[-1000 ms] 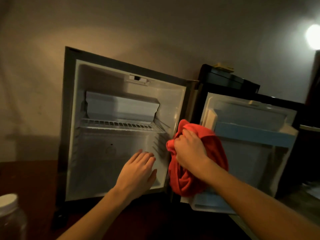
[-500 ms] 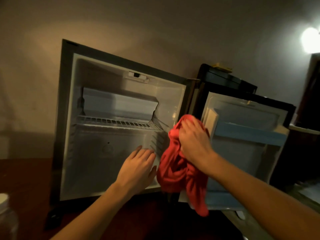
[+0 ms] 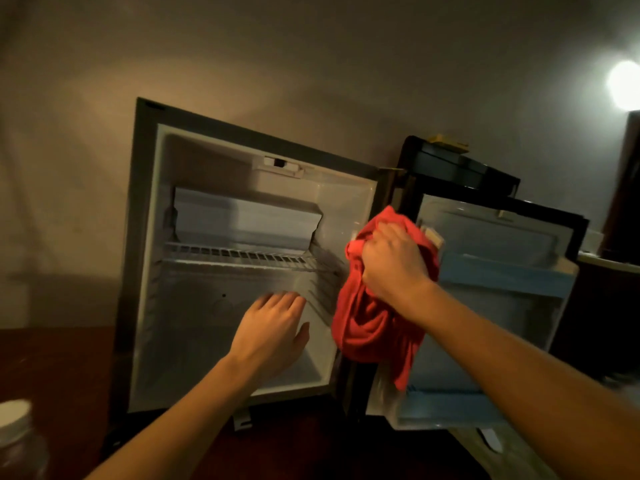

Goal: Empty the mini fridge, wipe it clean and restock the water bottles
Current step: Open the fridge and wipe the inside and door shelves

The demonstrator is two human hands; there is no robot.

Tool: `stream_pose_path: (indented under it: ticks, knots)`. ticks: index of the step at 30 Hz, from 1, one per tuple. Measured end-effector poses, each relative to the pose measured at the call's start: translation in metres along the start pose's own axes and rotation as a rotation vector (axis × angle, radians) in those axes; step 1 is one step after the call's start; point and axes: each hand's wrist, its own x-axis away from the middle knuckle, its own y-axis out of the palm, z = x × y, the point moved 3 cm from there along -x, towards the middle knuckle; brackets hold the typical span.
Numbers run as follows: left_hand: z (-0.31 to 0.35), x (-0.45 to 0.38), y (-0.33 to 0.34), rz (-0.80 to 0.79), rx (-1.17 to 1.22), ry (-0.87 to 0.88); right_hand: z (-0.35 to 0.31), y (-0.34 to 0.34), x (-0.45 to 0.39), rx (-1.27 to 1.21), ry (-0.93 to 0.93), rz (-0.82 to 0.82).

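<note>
head | mini fridge empty | right hand grips red cloth | left hand spread

White-lidded jar far down-left of the grip, bright lamp high to its right, yellow object above it on a dark box

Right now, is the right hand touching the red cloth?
Touching. The head view shows the right hand gripping the red cloth, fingers curled round its bunched top.
</note>
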Motion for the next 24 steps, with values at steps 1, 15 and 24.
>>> stream_pose_path:
  ticks: [1,15,24]
  knots:
    - [-0.002,0.003,0.003,-0.004,0.0,-0.007,-0.011,0.008,0.009,-0.011,-0.037,-0.017]
    - [0.012,0.052,0.047,-0.123,0.042,0.025,-0.131,0.135,0.136,-0.08,-0.173,-0.414]
    - [0.011,0.07,0.055,-0.168,0.059,-0.018,-0.14,0.12,0.156,-0.327,-0.221,-0.541]
